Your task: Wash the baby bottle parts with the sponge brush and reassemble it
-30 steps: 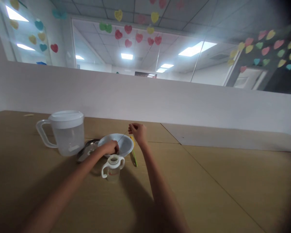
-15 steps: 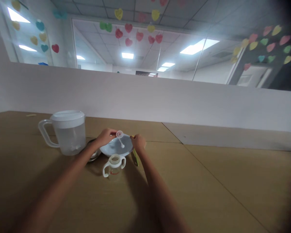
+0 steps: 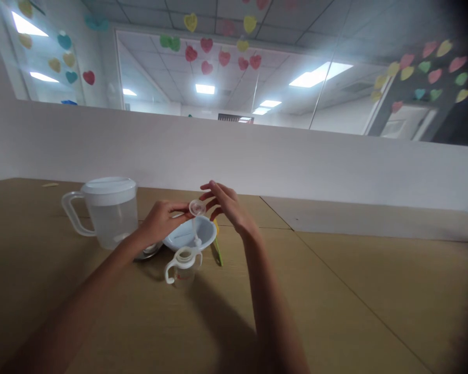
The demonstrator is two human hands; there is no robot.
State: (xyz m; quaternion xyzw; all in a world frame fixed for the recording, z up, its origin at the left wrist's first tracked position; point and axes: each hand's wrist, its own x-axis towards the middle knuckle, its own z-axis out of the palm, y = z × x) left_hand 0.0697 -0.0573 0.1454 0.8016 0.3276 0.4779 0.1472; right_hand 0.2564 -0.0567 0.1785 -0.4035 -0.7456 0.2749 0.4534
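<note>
My left hand (image 3: 160, 220) is closed on a small clear straw piece with a round top (image 3: 196, 209), held above a white bowl (image 3: 190, 235). My right hand (image 3: 225, 204) hovers beside it with fingers spread, its fingertips at the round top. Below stands a small two-handled clear baby cup (image 3: 182, 265) with no lid. The straw's thin tube hangs down toward the cup's mouth.
A clear lidded water pitcher (image 3: 103, 211) stands at the left on the wooden table (image 3: 335, 301). A metal lid or dish (image 3: 147, 252) lies beside the bowl. A green and yellow tool (image 3: 217, 248) lies right of the bowl. A white partition wall runs behind.
My left hand lifted the straw piece out of the bowl and raised it. My right hand came off the table by the bowl and rose with its fingers spread to meet the straw's top.
</note>
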